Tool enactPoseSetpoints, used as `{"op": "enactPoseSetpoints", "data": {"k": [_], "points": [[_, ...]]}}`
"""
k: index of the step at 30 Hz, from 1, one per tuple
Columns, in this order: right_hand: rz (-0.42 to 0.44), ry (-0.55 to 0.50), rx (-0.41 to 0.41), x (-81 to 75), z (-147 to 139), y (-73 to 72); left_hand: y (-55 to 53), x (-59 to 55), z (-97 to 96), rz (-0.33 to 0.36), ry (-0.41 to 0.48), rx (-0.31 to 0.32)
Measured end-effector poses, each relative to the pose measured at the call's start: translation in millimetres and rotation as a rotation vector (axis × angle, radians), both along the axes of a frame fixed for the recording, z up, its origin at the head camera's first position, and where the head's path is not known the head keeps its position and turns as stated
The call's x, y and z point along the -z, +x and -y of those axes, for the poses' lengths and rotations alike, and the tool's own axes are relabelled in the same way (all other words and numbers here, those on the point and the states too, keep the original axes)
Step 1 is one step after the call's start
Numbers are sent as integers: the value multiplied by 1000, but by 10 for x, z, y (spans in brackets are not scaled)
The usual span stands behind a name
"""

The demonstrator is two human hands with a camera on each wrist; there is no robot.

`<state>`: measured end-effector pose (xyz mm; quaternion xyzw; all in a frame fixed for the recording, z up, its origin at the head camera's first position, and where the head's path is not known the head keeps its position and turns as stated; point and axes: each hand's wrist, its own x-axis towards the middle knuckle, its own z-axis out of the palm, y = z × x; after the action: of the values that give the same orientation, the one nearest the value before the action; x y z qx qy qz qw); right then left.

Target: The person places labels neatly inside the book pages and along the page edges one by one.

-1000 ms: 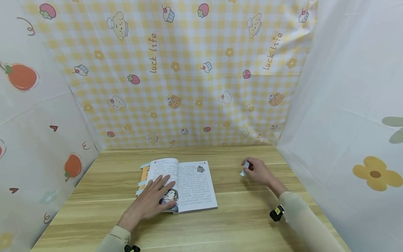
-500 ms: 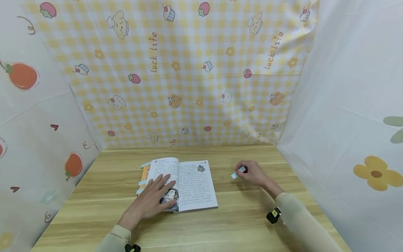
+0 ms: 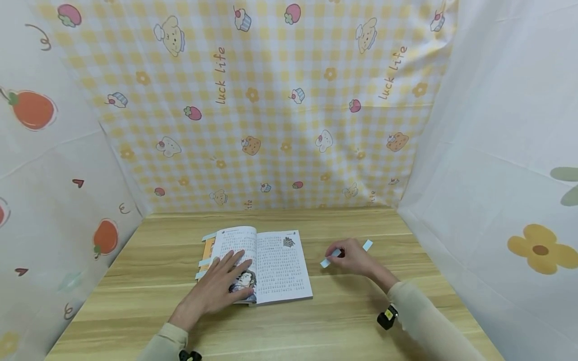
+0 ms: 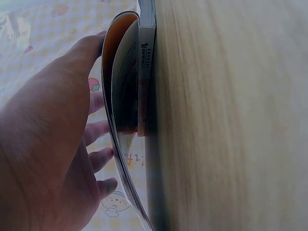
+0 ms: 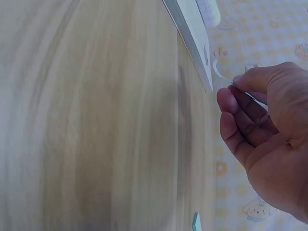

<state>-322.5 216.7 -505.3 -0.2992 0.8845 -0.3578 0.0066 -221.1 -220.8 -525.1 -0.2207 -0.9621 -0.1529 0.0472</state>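
An open book (image 3: 284,271) with printed pages lies left of the table's middle. My left hand (image 3: 221,283) rests on its left page with fingers spread, partly covering a drawing of a person. The left wrist view shows the left hand (image 4: 62,125) against the curved left pages, the spine side visible beside it. To the right of the book, my right hand (image 3: 354,256) pinches a light blue sticky strip (image 3: 325,263) between thumb and fingertips. In the right wrist view that hand (image 5: 274,130) has its other fingers curled. A second light blue piece (image 3: 368,245) lies on the table behind the hand.
Several light blue tabs (image 3: 204,261) stick out from the book's left edge, over an orange page or cover (image 3: 208,249). The wooden table (image 3: 289,331) ends at a checked cloth (image 3: 289,120) behind, with white cloth sheets at both sides.
My right hand has moved left and nearer, toward the book, carrying the strip. The second blue piece has come into sight on the table. My left hand has stayed in place.
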Motion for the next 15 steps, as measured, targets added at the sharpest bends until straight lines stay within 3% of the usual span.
{"op": "enactPoseSetpoints", "data": {"k": [15], "points": [[93,9,-56,43,255,173,11,-1,-1,-11,2,3]]}}
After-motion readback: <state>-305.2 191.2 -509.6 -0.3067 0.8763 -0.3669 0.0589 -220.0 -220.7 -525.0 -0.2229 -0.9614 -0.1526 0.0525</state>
